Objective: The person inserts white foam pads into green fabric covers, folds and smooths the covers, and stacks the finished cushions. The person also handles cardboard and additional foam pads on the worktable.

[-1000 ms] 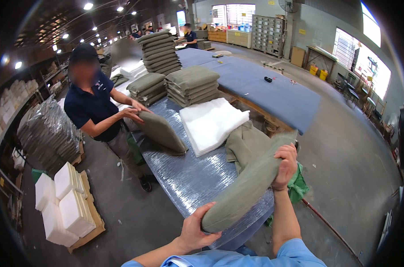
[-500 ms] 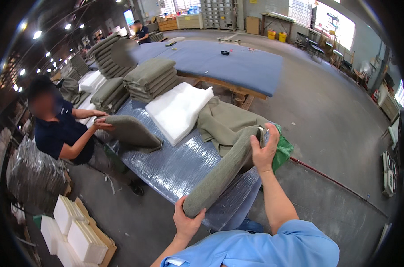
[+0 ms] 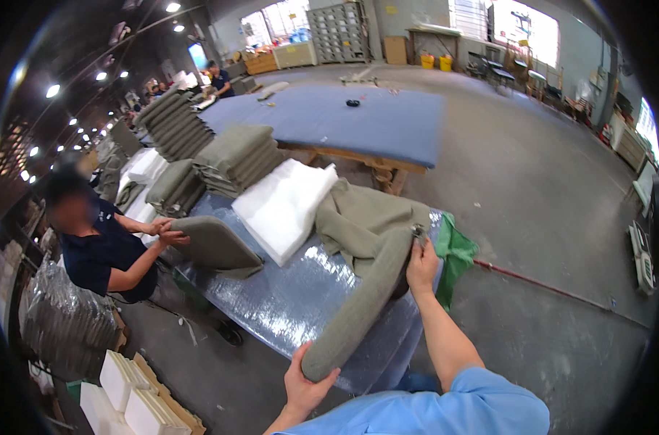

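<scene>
A grey-green fabric cushion (image 3: 362, 308) stands on its long edge over the plastic-covered table (image 3: 286, 290), slanting from near me toward the far right. My left hand (image 3: 307, 383) cups its near lower end, the thumb on one side and the fingers on the other. At the far end, my right hand (image 3: 421, 267) has its fingers closed on the cushion's corner, where a small light-coloured bit shows at the fingertips; I cannot make it out. Beyond the cushion lies a loose piece of grey-green cloth (image 3: 362, 217), next to a stack of white padding (image 3: 282, 206).
Across the table on the left, a co-worker (image 3: 115, 246) holds another grey-green cushion (image 3: 215, 243). Folded covers (image 3: 239, 156) are stacked behind. A green cloth (image 3: 456, 250) hangs at the right corner beside a red pole (image 3: 540, 283). White foam blocks (image 3: 130, 395) stand lower left.
My right hand has drawn its spread fingers in to a closed grip at the cushion's far corner. My left hand keeps its hold. The whole view has shifted slightly.
</scene>
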Demonstrator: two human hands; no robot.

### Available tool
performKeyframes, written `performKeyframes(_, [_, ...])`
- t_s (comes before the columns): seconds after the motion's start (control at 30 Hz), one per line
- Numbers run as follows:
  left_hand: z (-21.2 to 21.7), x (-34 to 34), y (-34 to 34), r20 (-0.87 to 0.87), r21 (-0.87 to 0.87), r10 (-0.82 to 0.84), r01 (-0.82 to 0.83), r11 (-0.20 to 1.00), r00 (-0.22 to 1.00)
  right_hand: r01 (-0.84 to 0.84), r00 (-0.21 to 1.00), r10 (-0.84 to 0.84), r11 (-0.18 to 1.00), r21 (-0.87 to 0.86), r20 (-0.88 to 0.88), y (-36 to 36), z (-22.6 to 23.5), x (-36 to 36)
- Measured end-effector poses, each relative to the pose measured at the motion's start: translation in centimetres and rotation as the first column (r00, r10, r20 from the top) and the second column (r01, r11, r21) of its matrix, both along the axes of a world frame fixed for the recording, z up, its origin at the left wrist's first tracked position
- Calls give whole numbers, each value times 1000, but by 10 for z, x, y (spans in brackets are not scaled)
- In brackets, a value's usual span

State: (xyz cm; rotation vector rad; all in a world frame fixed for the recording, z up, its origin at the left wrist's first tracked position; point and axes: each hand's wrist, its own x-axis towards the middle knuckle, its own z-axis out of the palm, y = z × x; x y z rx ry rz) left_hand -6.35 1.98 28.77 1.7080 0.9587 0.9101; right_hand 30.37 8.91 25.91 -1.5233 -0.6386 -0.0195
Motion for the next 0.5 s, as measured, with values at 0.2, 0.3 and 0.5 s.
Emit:
performKeyframes(0.2, [22, 10, -15, -1, -180, -16, 15, 984, 1000, -52, 988, 64, 995, 91, -139, 12, 12, 15])
performKeyframes(0.3, [48, 20, -32, 66, -308, 73, -50, 950, 995, -108, 979, 118, 992, 69, -169, 9, 12, 12])
performKeyframes(0.5, [88, -15, -16, 122, -535, -143, 186, 824, 982, -395, 898, 389, 918, 11, -206, -12, 7, 3])
